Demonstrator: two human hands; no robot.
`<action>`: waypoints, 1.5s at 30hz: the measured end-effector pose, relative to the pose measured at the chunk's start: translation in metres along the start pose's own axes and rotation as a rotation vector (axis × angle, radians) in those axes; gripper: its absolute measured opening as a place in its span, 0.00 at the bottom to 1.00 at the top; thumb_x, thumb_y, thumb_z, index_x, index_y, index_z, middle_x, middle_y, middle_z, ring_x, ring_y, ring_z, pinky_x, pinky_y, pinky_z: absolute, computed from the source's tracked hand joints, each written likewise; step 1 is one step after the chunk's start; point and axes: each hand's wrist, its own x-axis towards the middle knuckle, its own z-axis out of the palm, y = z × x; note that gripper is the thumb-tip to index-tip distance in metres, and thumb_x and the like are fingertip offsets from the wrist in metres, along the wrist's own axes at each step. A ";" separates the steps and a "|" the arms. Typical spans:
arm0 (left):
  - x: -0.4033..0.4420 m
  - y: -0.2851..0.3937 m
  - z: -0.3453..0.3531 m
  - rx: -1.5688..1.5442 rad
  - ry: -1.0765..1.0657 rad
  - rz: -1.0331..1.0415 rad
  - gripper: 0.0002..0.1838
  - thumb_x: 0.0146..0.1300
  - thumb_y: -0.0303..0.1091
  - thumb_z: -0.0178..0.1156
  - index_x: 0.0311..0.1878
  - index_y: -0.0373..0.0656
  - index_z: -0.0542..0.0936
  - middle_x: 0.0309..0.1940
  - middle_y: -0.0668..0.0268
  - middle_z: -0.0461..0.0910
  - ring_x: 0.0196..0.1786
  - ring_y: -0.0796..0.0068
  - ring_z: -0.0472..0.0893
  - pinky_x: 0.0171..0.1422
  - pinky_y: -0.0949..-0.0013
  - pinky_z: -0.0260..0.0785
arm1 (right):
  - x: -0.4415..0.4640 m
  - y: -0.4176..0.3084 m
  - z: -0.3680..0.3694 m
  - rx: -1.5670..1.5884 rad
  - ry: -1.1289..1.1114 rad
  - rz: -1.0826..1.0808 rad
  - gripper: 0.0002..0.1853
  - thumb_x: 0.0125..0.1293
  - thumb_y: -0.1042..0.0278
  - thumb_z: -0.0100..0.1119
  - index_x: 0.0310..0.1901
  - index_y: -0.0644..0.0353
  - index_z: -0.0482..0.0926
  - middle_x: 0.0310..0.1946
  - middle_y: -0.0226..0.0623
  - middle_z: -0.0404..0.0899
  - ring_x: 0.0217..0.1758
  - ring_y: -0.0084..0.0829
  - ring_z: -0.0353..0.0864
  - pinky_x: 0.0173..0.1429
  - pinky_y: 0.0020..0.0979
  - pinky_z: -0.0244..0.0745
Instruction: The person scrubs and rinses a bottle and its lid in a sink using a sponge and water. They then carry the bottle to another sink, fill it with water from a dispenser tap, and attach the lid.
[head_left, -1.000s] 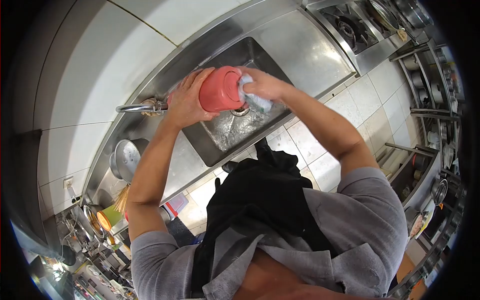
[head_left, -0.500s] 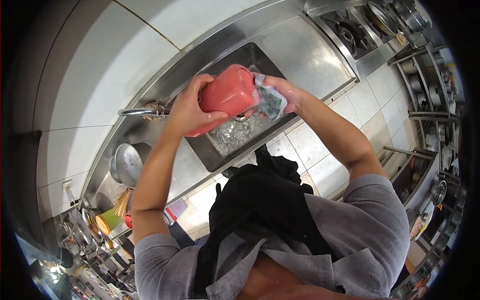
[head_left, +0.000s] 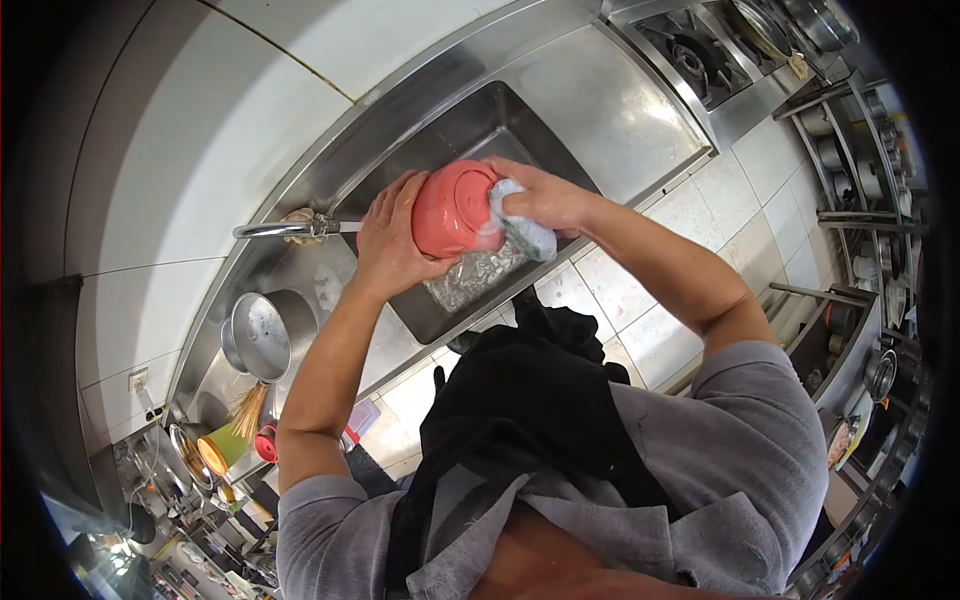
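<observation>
A coral-red plastic container (head_left: 445, 215) is held tilted over the sink, its round base turned up toward me and to the right. My left hand (head_left: 390, 235) grips its left side, fingers over the top and thumb underneath. In my right hand (head_left: 540, 195) is a soapy scouring sponge (head_left: 525, 230), green and covered with white foam, pressed to the container's right side near the base. Below them the steel sink basin (head_left: 420, 320) holds rippling water. The container's mouth is hidden.
A chrome faucet (head_left: 285, 229) reaches in from the left, its spout beside my left hand. Metal pans (head_left: 262, 335) and a bundle of thin sticks (head_left: 248, 408) stand on the left counter. A steel drainboard (head_left: 610, 110) and stove burner (head_left: 695, 60) lie to the right.
The container has dropped lower and rolled so its base shows more. My right hand has turned over, its back now uppermost, with the sponge underneath it.
</observation>
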 end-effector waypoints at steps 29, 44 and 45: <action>0.024 0.000 -0.039 -0.174 -0.264 0.021 0.62 0.28 0.42 0.82 0.72 0.47 0.62 0.67 0.57 0.70 0.67 0.52 0.72 0.72 0.55 0.67 | 0.026 -0.041 -0.021 -0.822 -0.277 -0.491 0.40 0.55 0.72 0.55 0.73 0.66 0.59 0.64 0.45 0.71 0.73 0.37 0.66 0.78 0.37 0.56; 0.012 0.026 0.015 0.055 -0.023 -0.206 0.61 0.39 0.56 0.79 0.75 0.42 0.59 0.68 0.49 0.67 0.68 0.44 0.70 0.71 0.48 0.63 | 0.027 0.019 -0.015 0.361 -0.124 0.063 0.32 0.62 0.60 0.58 0.68 0.53 0.63 0.55 0.48 0.77 0.42 0.48 0.87 0.37 0.39 0.87; 0.014 0.028 0.022 0.047 0.018 -0.261 0.62 0.33 0.56 0.82 0.72 0.43 0.61 0.68 0.51 0.68 0.68 0.46 0.70 0.70 0.48 0.63 | 0.029 0.019 -0.012 0.347 -0.021 0.033 0.31 0.63 0.63 0.56 0.68 0.54 0.63 0.54 0.48 0.77 0.41 0.46 0.87 0.36 0.40 0.86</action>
